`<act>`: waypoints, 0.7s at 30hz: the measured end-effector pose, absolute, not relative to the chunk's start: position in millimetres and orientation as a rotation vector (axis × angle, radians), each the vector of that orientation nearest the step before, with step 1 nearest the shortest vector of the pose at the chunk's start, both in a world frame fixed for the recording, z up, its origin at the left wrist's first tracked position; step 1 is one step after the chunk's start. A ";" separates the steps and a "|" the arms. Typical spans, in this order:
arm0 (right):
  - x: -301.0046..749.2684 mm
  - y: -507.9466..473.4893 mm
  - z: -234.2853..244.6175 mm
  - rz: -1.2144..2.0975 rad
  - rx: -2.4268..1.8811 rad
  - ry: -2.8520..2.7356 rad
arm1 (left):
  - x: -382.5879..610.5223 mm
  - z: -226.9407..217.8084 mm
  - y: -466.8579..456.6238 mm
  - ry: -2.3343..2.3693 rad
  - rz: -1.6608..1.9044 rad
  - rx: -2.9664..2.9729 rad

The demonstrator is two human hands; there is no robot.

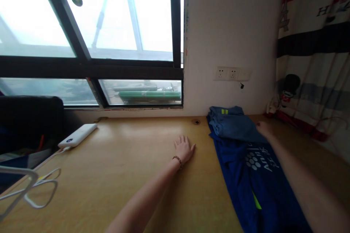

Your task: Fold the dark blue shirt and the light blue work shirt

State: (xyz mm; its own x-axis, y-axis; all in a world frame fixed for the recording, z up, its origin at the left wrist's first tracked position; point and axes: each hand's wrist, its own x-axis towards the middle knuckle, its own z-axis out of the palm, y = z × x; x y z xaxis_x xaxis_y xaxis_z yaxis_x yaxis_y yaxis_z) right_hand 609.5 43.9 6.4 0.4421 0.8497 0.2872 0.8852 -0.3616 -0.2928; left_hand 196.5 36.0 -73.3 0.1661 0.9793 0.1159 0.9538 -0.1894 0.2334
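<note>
A blue garment (262, 189) with white lettering and a paw-like dot print lies lengthwise on the wooden table (131, 174). At its far end is a folded section of lighter blue cloth (235, 123) with a small yellow-green patch; I cannot tell whether this is a separate piece. My right hand (264, 130) is at the right edge of that fold, its fingers curled in on the cloth edge, slightly blurred. Left of the garment, my left hand (183, 149) rests flat on the bare tabletop, fingers spread, holding nothing. A beaded bracelet (178, 161) circles that wrist.
A white power bank (78, 135) with a white cable (41, 193) lies at the table's left side. Beyond it stands a black chair back (31, 120). A window (131, 43) and wall sockets (232, 74) are behind the table; a patterned curtain (314, 54) hangs at right.
</note>
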 end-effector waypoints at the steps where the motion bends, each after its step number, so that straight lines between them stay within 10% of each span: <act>1: 600.5 60.4 3.8 -0.080 -2.291 -1.525 | 193.0 -78.6 37.4 1.949 0.354 2.351; 21: 514.4 174.7 -19.3 0.026 -2.214 -1.882 | 193.0 -92.0 52.7 1.952 0.434 2.397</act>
